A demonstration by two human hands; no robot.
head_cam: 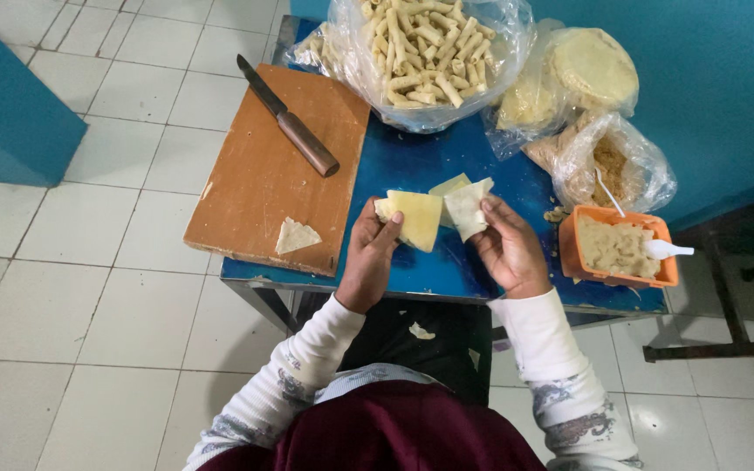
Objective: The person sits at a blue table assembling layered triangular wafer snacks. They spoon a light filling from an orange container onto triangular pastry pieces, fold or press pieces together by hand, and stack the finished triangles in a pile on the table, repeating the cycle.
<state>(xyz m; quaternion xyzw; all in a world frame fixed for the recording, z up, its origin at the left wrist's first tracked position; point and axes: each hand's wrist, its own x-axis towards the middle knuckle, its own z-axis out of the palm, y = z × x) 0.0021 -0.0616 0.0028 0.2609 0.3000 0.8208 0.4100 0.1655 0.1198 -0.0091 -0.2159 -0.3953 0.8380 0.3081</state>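
Left hand (368,249) pinches yellow wrapper (415,218), right hand (506,246) grips pale wrapper (468,208); peel slowly, avoid tearing.

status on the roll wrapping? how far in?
Done: a clear bag heaped with finished rolls. In hand: the left hand holds a yellow wrapper sheet, the right hand a paler, partly folded one. Left: filling remains in the orange tub, a bagged stack of wrappers, and one cut piece on the board.
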